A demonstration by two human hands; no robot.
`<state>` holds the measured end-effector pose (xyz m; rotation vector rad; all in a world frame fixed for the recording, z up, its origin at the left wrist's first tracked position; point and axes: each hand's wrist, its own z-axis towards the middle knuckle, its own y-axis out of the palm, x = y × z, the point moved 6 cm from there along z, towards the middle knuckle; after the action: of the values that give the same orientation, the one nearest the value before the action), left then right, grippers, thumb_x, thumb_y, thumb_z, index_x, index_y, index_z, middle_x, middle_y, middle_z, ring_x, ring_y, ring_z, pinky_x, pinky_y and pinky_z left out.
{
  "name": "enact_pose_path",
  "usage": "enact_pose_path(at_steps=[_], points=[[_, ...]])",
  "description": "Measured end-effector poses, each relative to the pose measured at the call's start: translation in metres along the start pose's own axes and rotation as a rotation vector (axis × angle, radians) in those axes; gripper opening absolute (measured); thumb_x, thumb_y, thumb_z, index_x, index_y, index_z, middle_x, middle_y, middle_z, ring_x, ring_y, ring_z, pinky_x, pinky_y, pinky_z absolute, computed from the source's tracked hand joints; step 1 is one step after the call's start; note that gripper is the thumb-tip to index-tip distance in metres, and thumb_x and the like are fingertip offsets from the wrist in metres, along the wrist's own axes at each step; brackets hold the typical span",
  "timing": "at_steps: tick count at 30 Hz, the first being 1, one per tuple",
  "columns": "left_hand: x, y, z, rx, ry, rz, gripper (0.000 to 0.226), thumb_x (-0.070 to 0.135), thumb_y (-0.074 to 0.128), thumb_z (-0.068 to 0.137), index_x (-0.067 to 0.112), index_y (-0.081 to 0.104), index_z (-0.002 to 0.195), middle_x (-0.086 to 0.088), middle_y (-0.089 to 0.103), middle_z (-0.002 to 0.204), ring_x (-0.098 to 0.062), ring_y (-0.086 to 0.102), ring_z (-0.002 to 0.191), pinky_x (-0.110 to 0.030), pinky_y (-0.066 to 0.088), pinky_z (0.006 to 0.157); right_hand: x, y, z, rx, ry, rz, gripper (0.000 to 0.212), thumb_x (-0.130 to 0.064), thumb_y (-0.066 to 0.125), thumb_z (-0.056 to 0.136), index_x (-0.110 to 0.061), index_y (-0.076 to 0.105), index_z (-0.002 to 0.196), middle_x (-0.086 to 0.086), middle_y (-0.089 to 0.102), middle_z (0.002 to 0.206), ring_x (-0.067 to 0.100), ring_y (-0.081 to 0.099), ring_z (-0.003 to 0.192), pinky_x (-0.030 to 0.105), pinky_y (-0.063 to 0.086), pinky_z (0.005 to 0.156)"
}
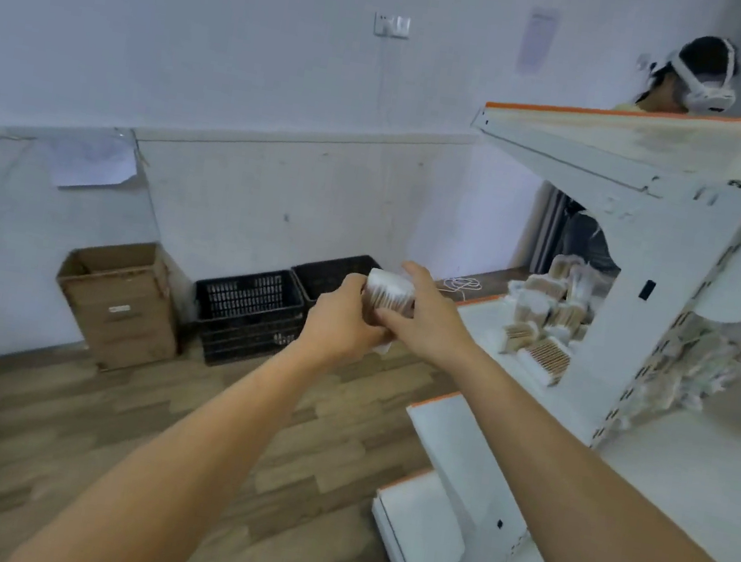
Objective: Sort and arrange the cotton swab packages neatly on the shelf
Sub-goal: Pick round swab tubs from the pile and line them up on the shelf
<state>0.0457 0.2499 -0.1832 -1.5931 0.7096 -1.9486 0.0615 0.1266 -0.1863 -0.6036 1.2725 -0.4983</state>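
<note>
Cotton swab package (pixel 388 294) held beside the shelf (pixel 478 327) edge, left hand (pixel 344 320) and right hand (pixel 429 322) both gripping it (lower half hidden). More packages (pixel 544 315) piled on the shelf; black crates (pixel 250 307) on the floor (pixel 103 410).

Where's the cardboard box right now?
In the head view, the cardboard box stands on the floor at left, against the wall, just left of the black crate.

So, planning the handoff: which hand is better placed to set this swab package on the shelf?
Likely right. The right hand grips the package on the side nearer the shelf and its pile of packages; the left hand sits farther away.
</note>
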Motion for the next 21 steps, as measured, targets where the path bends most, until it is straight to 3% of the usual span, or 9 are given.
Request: enact_pose_path(at_steps=[3,6,10,14,17,21], points=[[-0.029,0.007,-0.005,0.008,-0.068,-0.043,0.058,0.027,0.076,0.075,0.014,0.045,0.121,0.001,0.060,0.102,-0.019,0.060,0.095,-0.037,0.051,0.085,0.018,0.026,-0.002,0.004,0.090,0.091,0.078,-0.035,0.070,0.078,-0.023,0.028,0.142,0.005,0.057,0.121,0.022,0.056,0.109,0.038,0.046,0.094],[-0.055,0.018,-0.002,-0.011,-0.124,-0.063,0.059,0.029,0.076,0.075,0.012,0.043,0.121,0.000,0.061,0.104,-0.018,0.060,0.096,-0.038,0.052,0.086,0.034,0.050,0.001,-0.023,0.146,0.189,0.060,-0.035,0.071,0.077,-0.023,0.043,0.128,-0.004,0.061,0.109,0.016,0.059,0.100,0.041,0.051,0.087],[-0.086,0.031,0.010,-0.055,-0.171,-0.097,0.053,0.030,0.076,0.075,0.016,0.046,0.116,0.002,0.062,0.099,-0.014,0.061,0.090,-0.032,0.053,0.079,0.058,0.081,0.016,-0.049,0.231,0.329,0.039,-0.030,0.071,0.077,-0.022,0.056,0.112,-0.003,0.066,0.100,0.016,0.063,0.092,0.042,0.054,0.082],[-0.122,0.047,0.033,-0.108,-0.275,-0.211,0.050,0.029,0.078,0.069,0.019,0.056,0.113,0.005,0.066,0.101,-0.012,0.062,0.092,-0.029,0.052,0.080,0.082,0.114,0.038,-0.107,0.342,0.532,0.024,-0.030,0.068,0.082,-0.021,0.064,0.104,-0.002,0.069,0.097,0.014,0.065,0.090,0.031,0.052,0.075],[-0.144,0.061,0.057,-0.196,-0.357,-0.320,0.040,0.022,0.074,0.069,0.018,0.065,0.108,-0.001,0.070,0.098,-0.019,0.066,0.093,-0.041,0.053,0.090,0.101,0.137,0.059,-0.151,0.405,0.619,0.027,-0.033,0.067,0.084,-0.016,0.066,0.106,0.002,0.071,0.097,0.016,0.066,0.089,0.031,0.050,0.074],[-0.158,0.072,0.091,-0.299,-0.419,-0.404,0.025,0.009,0.070,0.078,0.013,0.068,0.103,-0.009,0.071,0.100,-0.020,0.067,0.093,-0.040,0.052,0.093,0.126,0.156,0.091,-0.168,0.475,0.692,0.031,-0.039,0.068,0.081,-0.018,0.066,0.105,0.003,0.071,0.099,0.020,0.067,0.092,0.032,0.052,0.070]])
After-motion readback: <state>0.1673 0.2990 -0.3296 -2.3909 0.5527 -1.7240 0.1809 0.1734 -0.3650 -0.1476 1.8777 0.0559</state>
